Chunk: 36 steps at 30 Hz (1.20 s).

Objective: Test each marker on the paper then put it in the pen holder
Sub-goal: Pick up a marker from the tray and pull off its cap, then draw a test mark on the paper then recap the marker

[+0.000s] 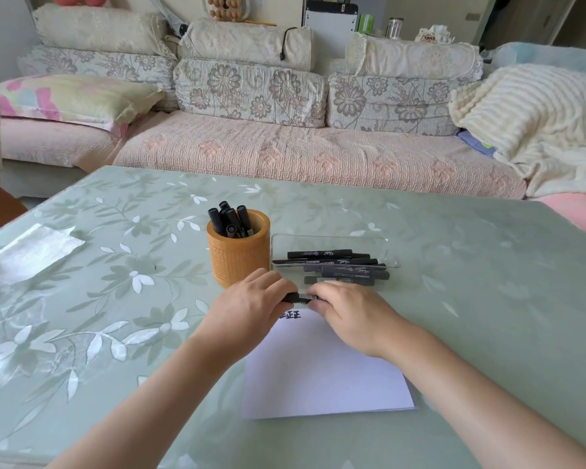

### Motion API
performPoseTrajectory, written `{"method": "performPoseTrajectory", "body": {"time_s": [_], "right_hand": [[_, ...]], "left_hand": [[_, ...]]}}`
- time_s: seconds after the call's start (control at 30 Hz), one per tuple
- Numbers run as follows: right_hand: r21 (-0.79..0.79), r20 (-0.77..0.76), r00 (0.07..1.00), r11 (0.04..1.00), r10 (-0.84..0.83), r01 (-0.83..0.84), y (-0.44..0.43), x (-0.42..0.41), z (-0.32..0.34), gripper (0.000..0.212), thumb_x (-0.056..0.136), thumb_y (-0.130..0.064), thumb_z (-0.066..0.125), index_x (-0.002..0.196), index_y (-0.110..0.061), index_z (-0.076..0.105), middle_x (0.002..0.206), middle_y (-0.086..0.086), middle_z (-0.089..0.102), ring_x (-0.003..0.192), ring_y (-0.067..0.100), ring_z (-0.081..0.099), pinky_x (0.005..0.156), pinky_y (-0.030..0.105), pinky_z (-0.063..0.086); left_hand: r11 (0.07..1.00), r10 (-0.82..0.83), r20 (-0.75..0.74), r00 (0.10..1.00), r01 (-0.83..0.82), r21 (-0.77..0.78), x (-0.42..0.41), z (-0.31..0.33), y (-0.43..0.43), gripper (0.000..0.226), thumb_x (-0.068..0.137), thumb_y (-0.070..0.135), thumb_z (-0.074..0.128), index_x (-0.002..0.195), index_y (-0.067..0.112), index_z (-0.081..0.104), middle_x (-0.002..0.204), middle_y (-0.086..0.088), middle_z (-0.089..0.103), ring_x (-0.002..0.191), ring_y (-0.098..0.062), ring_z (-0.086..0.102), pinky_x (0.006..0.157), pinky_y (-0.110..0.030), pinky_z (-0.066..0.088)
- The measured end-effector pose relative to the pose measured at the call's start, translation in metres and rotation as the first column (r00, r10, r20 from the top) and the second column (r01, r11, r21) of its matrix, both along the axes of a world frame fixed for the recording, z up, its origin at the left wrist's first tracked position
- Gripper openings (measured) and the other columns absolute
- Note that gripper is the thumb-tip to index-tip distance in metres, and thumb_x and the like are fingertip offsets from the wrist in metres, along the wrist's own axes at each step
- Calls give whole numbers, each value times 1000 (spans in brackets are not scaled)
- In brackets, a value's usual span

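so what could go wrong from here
1. The left hand and right hand both grip the slim black marker; a jerky cap pull could smear ink.
2. The ink marks sit at the far edge of the white paper sheet, so a test stroke may run onto the green floral table cover.
3. The left hand is close to the orange cylindrical pen holder and might knock it.
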State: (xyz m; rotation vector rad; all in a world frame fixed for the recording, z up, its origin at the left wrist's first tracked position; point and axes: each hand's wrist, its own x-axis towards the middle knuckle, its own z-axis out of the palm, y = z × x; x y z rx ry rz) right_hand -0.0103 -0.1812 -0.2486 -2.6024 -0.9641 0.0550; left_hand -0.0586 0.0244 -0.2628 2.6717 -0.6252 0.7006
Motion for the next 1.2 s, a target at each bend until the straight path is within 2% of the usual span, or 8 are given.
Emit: {"method": "performPoseTrajectory", "body": {"time_s": [0.17,0.33,0.47,0.67,0.8,0.97,1.07,1.2], "right_hand": [[39,0,1000,999,26,-26,-2,1,-2,18,101,-28,50,102,-16,63,90,-1,56,87,21,53,79,38,44],[68,272,959,993,79,-101,-4,6,-3,13,93,-22,58,97,-13,67,82,-1,53,78,21,52,68,33,43],[43,406,907,989,112,-142,-3,5,0,13,90,-22,57,94,-14,67,79,-2,54,73,20,51,66,30,42],[103,-4,1000,995,14,-14,1,0,5,25,100,-37,47,92,-19,63,83,-3,62,83,22,55,76,41,48],[101,162,986,993,50,-67,0,2,2,22,99,-35,51,105,-19,66,89,-4,61,84,20,56,72,36,46],[53,381,919,990,103,-133,0,3,2,15,91,-29,57,96,-18,65,77,-5,51,70,20,52,57,33,46],[63,320,944,992,86,-112,0,1,2,23,94,-36,50,88,-17,62,72,-5,49,67,22,50,56,37,46],[130,33,999,991,26,-31,1,2,5,34,98,-39,46,75,-14,51,65,1,50,69,25,48,66,42,45]], "left_hand": [[999,-18,-36,999,19,31,2,0,-1,9,91,27,61,91,21,66,74,9,55,72,-14,51,55,-22,38],[999,-10,-178,984,2,-42,8,2,-1,28,97,40,45,89,21,64,74,7,56,75,-12,50,66,-25,42],[992,-47,-237,970,17,-129,9,7,4,20,97,30,54,87,17,64,71,6,55,74,-10,48,65,-19,37],[995,-88,-75,993,91,45,8,10,13,32,96,42,43,92,19,65,72,12,50,69,-12,46,62,-18,35],[997,-81,-120,989,78,-23,7,11,13,30,97,41,44,95,19,65,72,14,48,72,-6,45,64,-14,35],[988,-73,-261,963,33,-154,8,11,12,15,98,29,53,96,21,66,77,8,57,74,-9,50,64,-19,38],[991,-101,-206,973,80,-112,8,10,14,19,97,32,52,94,19,66,73,8,55,72,-8,48,64,-19,37],[994,-111,-112,988,110,-15,8,10,15,28,97,39,46,97,20,65,76,11,53,75,-9,47,66,-19,38]]}}
